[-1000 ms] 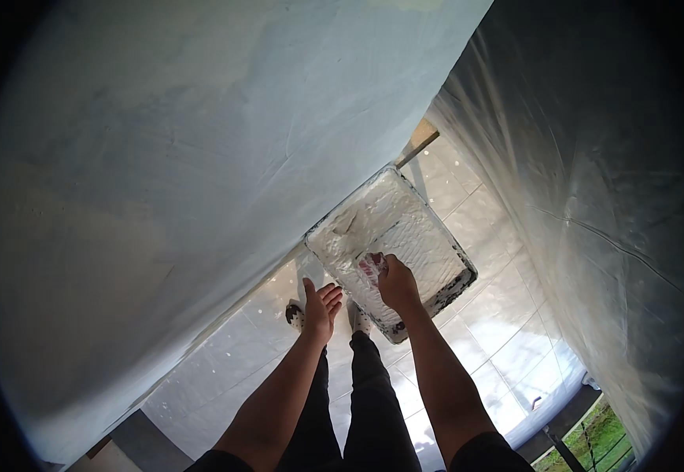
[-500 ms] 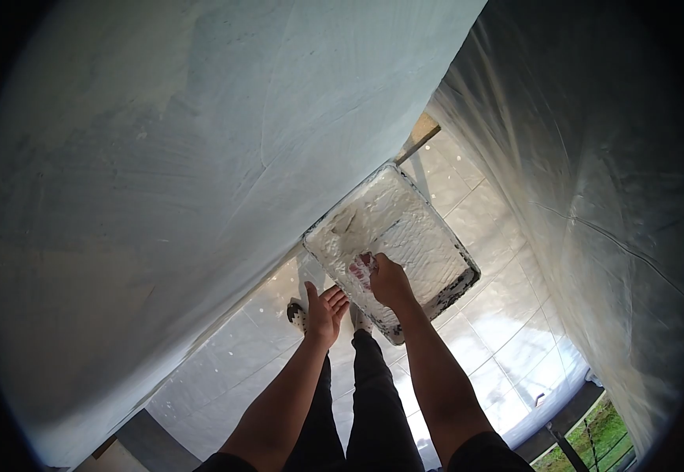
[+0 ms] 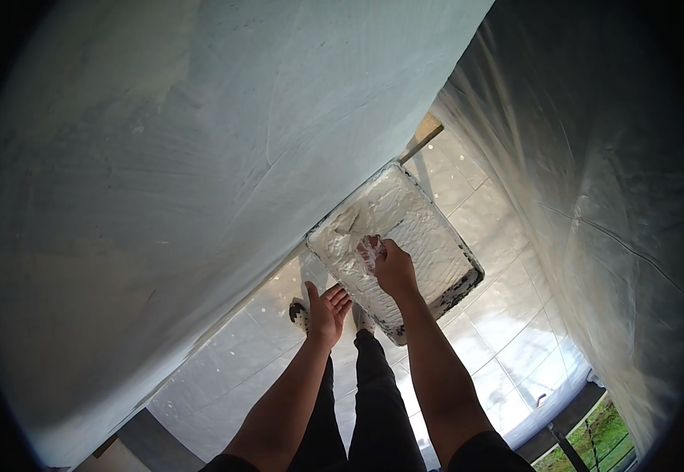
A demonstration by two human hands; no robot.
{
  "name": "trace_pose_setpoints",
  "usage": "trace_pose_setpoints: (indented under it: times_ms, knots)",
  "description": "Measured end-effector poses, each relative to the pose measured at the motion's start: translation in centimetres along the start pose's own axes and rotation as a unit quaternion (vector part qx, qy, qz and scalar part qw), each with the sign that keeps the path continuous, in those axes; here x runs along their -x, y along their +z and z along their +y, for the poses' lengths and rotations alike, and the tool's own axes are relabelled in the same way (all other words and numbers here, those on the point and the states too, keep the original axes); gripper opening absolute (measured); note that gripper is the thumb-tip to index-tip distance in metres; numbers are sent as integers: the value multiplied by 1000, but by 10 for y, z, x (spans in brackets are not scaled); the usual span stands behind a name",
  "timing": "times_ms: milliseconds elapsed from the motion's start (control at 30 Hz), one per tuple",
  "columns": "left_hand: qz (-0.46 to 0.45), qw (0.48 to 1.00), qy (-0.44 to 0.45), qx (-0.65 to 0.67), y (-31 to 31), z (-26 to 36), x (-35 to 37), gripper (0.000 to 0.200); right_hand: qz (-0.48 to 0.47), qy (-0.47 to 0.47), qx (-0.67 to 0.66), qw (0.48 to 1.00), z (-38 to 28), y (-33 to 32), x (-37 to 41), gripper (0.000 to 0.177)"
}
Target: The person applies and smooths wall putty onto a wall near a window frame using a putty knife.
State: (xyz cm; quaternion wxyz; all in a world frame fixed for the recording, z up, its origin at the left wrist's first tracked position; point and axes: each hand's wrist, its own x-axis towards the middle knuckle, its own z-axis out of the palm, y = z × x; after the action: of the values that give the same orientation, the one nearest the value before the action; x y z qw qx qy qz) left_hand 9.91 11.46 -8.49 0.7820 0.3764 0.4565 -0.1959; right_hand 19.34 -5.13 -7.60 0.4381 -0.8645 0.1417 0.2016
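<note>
A rectangular tray [image 3: 436,263] with a dark, splattered rim holds thick white paste [image 3: 397,206] with ridged marks across it. My right hand [image 3: 396,269] is closed around a small reddish flat tool [image 3: 371,250], smeared with white, over the middle of the paste. The kind of tool cannot be made out. My left hand [image 3: 329,311] is open, palm up and thumb spread, with its fingertips right at the tray's near left edge.
A large pale wall [image 3: 161,173] rises close along the left, its base beside the tray. Clear plastic sheeting [image 3: 586,204] hangs on the right. My speckled shoes [image 3: 299,315] stand on a tiled floor [image 3: 507,334] with white spots. Grass [image 3: 605,433] shows beyond a railing at lower right.
My right hand and the reddish tool have shifted slightly up and forward over the paste. My left hand stays open at the tray's edge.
</note>
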Motion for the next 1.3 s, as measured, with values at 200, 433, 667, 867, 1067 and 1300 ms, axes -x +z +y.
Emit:
trace_pose_setpoints:
  times_ms: [200, 433, 667, 867, 1067, 1300]
  knots:
    - [1, 1000, -6, 6, 0, 2, 2, 115, -141, -67, 29, 987, -7, -4, 0, 23]
    - [5, 1000, -11, 6, -3, 1, -1, 115, -52, -64, 27, 996, -2, -3, 5, 23]
    - [8, 1000, 5, 1, 1, 9, 2, 116, -40, -72, 10, 997, 5, 6, 9, 25]
    - [1, 1000, 11, -5, -1, 15, 2, 118, 43, -7, -32, 999, 11, 1, -4, 21]
    - [-1, 1000, 15, 0, -2, 11, -1, 121, -13, -41, -75, 996, -9, -2, 12, 25]
    - [7, 999, 38, -2, -4, 5, -3, 119, -26, -42, 3, 999, -7, 9, 21, 25]
